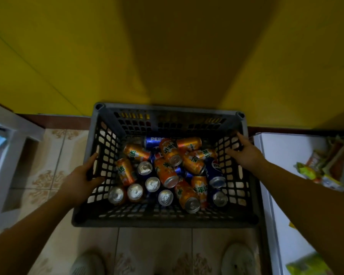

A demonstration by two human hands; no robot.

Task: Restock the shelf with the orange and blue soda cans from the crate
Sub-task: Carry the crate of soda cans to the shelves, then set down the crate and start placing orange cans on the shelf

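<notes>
**At the foot of the yellow wall, a full crate and nothing shelved**

On the tiled floor, at twelve o'clock from the person's shoes, sits the dark plastic crate. The left hand grips its nine o'clock wall, fingers curled into the mesh. The right hand clasps the rim at about two o'clock. Neither holds a can. Inside, orange cans and blue cans lie jumbled, some upright along the six o'clock side. A white cabinet with snack packets stands at three o'clock; whether that is the shelf I cannot tell. By my reckoning the restocking has barely begun, and every can is left to move.
</notes>
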